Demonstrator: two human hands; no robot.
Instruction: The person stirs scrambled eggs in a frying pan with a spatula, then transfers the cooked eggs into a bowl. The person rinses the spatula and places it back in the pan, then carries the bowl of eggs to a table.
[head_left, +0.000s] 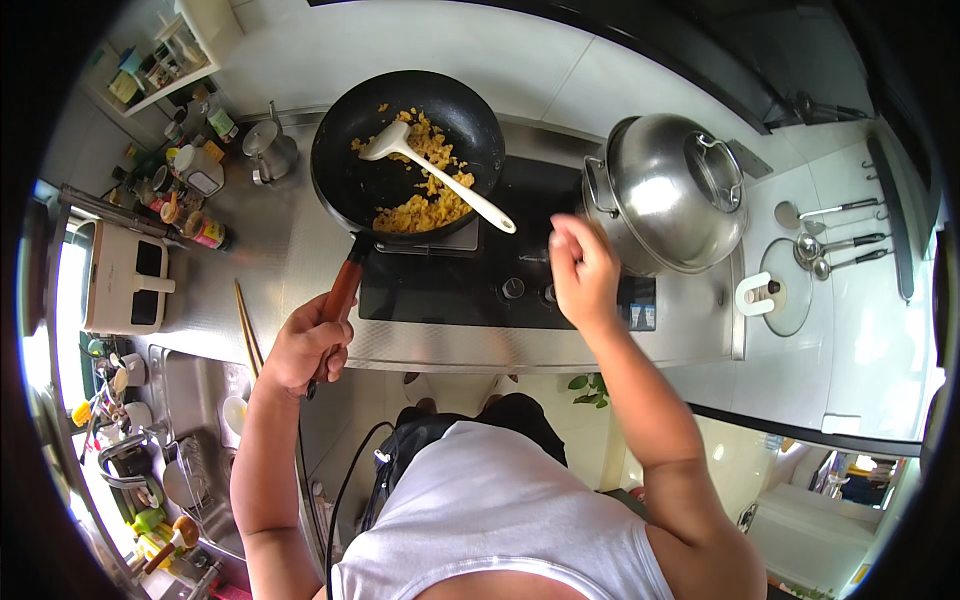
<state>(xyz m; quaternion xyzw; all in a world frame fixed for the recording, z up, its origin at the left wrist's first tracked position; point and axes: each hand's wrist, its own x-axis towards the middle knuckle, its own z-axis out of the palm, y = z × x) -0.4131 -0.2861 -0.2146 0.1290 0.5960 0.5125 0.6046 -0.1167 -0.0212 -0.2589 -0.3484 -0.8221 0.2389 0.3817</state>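
My left hand (311, 343) grips the wooden handle of a black wok (337, 150) at the back of a black cooktop (450, 289). Scrambled egg (424, 214) in small yellow pieces lies along the wok's right side and bottom. A white spatula (457, 187) rests in the wok, its head on the egg and its handle sticking out over the right rim, with no hand on it. My right hand (585, 270) is raised above the cooktop, right of the spatula's handle end, fingers curled, apparently holding nothing. Beside it stands a large steel pot (652, 195) with a domed lid.
Wooden chopsticks (246, 322) lie on the counter's left part. A metal oil pot (270, 150), several seasoning jars (199, 169) and a beige appliance (124, 277) stand farther left. The sink (191, 390) is at lower left. Ladles (847, 247) and a glass lid (787, 300) hang at right.
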